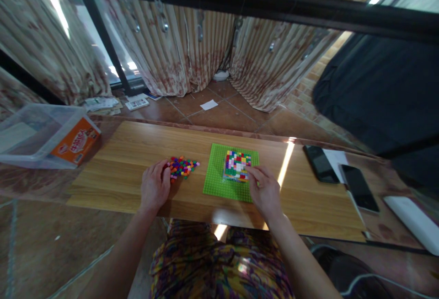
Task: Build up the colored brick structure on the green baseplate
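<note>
A green baseplate [219,184] lies on the wooden board [120,162]. On it stands a square block of many-coloured bricks [236,165]. My right hand [265,190] rests on the plate, its fingers touching the block's right side. To the left lies a small pile of loose coloured bricks [183,167]. My left hand [155,184] lies at the pile's left edge with its fingers curled against the bricks; whether it holds one is hidden.
A clear plastic box [37,136] with an orange carton [76,141] sits at the left. Two black phones [320,164] [360,188] and a white device [413,221] lie at the right. Curtains and tiled floor are beyond the board.
</note>
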{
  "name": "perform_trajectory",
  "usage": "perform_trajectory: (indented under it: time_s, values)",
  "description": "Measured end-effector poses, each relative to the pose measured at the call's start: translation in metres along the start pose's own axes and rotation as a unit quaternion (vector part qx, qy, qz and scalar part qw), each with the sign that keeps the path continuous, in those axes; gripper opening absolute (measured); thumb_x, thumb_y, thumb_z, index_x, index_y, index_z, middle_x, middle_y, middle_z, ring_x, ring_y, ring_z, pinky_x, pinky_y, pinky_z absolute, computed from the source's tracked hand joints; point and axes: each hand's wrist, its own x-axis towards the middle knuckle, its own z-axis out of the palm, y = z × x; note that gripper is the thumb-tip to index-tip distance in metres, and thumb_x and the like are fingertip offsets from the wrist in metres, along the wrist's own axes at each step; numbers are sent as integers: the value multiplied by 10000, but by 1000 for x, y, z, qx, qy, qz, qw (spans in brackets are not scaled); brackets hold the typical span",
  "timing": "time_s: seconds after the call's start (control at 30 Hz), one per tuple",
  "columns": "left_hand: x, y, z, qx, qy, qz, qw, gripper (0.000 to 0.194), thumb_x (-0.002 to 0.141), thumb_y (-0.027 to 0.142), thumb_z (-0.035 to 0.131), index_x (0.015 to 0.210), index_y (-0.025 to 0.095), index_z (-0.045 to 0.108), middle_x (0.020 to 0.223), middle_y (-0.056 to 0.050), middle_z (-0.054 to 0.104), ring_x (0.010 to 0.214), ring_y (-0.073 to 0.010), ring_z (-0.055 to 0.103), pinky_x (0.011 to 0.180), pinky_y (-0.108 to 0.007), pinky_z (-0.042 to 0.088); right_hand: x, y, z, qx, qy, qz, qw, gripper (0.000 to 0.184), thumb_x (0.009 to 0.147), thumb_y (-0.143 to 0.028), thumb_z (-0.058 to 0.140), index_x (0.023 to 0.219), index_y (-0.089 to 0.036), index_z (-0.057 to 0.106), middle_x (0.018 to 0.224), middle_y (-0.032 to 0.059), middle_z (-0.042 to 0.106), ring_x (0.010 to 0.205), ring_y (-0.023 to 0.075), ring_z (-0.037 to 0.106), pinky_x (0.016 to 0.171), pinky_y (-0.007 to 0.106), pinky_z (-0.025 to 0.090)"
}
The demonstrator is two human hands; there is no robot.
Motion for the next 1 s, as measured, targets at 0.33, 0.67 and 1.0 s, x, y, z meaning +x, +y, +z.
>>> perform_trajectory:
  time_s: [0.33, 0.67, 1.0]
  values:
    - [0, 0, 1, 9, 3, 4, 1000, 485, 959, 425, 323, 1172, 121, 636, 1174, -158, 686, 1111, -297, 612, 1018, -468, 451, -7, 2, 11, -28, 10, -33, 999, 318, 980, -238, 428, 1078, -206, 729, 1001, 103, 673, 961, 218, 620, 828, 363, 531]
    - [0, -1, 1, -2, 1, 10, 1000, 481, 957, 422, 325, 1165, 114, 631, 1178, -169, 683, 1101, -305, 612, 1005, -471, 452, -4, -3, 3, 28, 13, -1, 1000, 299, 973, -262, 447, 1079, -216, 723, 990, 85, 698, 891, 196, 656, 790, 345, 543]
    - [-2, 0, 1, -16, 5, 4, 1000, 429, 968, 395, 333, 1160, 150, 628, 1162, -138, 687, 1090, -274, 617, 997, -443, 460, -23, -48, -8, 157, 72, 53, 983, 178, 935, -296, 561, 987, -233, 719, 954, 44, 741, 868, 177, 690, 769, 302, 546]
